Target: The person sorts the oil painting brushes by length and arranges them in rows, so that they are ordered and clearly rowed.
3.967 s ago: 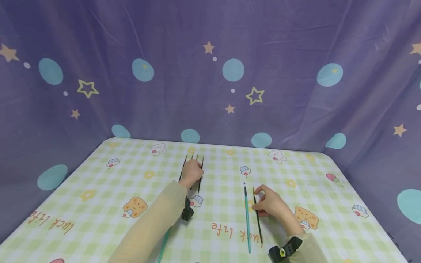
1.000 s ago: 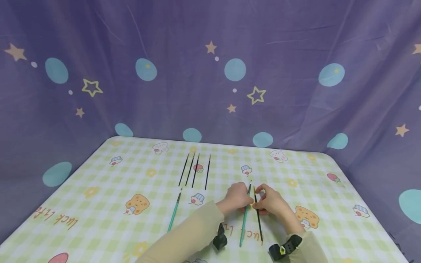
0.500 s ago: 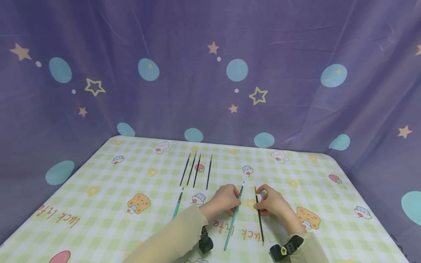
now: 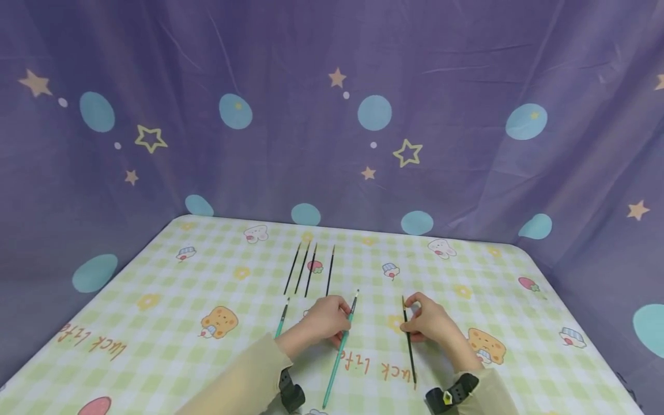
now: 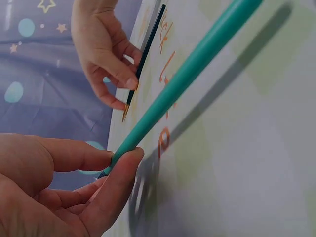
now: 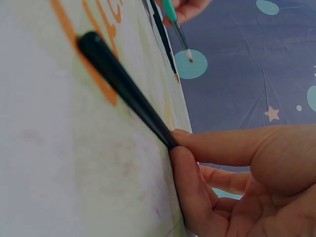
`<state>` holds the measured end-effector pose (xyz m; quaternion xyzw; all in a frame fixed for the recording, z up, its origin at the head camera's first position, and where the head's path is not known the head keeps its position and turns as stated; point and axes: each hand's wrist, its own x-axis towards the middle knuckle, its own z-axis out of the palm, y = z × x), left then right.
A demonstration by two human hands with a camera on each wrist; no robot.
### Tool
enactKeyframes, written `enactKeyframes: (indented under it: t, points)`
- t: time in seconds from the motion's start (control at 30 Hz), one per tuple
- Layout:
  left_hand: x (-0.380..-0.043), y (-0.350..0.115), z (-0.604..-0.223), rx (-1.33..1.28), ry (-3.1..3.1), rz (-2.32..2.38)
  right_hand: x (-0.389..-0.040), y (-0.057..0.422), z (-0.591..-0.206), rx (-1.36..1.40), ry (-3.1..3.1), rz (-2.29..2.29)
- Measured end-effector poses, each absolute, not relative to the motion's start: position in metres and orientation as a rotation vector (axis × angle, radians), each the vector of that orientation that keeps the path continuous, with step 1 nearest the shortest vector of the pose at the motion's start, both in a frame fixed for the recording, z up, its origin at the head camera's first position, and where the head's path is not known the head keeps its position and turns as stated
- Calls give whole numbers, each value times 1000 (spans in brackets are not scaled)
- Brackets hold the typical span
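Thumb and fingers of my left hand pinch a teal-handled paintbrush near its ferrule, bristles pointing away. In the left wrist view this teal handle slants above the cloth and casts a shadow. My right hand pinches a black-handled paintbrush toward its bristle end, to the right of the teal one. Seen from the right wrist, the black handle runs close along the tablecloth. A second teal paintbrush lies left of my left hand, its lower part hidden behind the sleeve.
Several thin black paintbrushes lie roughly side by side farther back, left of centre; the rightmost is partly covered by my left hand. A checked tablecloth with printed cartoons covers the table. Behind it hangs a purple curtain.
My left hand left the black paintbrushes at the back, took hold of the teal paintbrush beside my right hand, and carried it left. My right hand stays around the same place, holding the black paintbrush.
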<state>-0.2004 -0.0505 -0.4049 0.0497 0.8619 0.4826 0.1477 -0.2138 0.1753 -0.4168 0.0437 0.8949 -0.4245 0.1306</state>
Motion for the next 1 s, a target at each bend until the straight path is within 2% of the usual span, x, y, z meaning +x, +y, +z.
enactKeyframes:
  t: [0.43,1.0]
  points:
    - [-184,-95,-397,96,2611,1315,-213,175,-415,127,2604,-1218]
    - [-165,-120,-393,5,2679,1201,-213,174,-416,148,2594,-1218]
